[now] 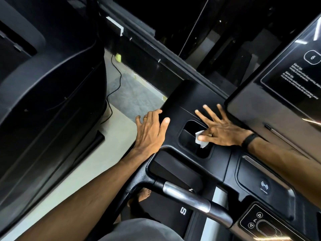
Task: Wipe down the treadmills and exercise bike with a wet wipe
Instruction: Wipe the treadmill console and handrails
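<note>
1. Grey clothing [139,230] at 6 o'clock lies nearest the camera; just beyond it a metal handlebar [186,197] crosses the frame, with a button panel [258,221] at 5 o'clock.
2. Past the handlebar, at the centre, sits the black treadmill console [191,94] with its recessed cup pocket [191,134].
3. Right hand [220,129] lies flat on the console at the pocket's rim, at about 3 o'clock from centre; its fingers [209,113] are straight and spread, and the thumb pins the white wet wipe [199,139] under the palm. The wipe's free corner hangs over the pocket.
4. Left hand [151,129] rests on the console's edge at 9 o'clock from the pocket, fingers relaxed and draped over the edge, holding nothing; it looks to be bracing.
5. A dark screen [295,66] with white text stands at 2 o'clock; a second black machine [43,84] fills 9 to 11 o'clock, with grey floor [121,136] and a thin black cable [115,80] between.
6. To wipe well here, I judge the wipe should be spread flatter under the palm, swept in overlapping passes across the console, then pushed into the pocket's corners and rim, where grime likely gathers, before moving to the screen and handlebar.
</note>
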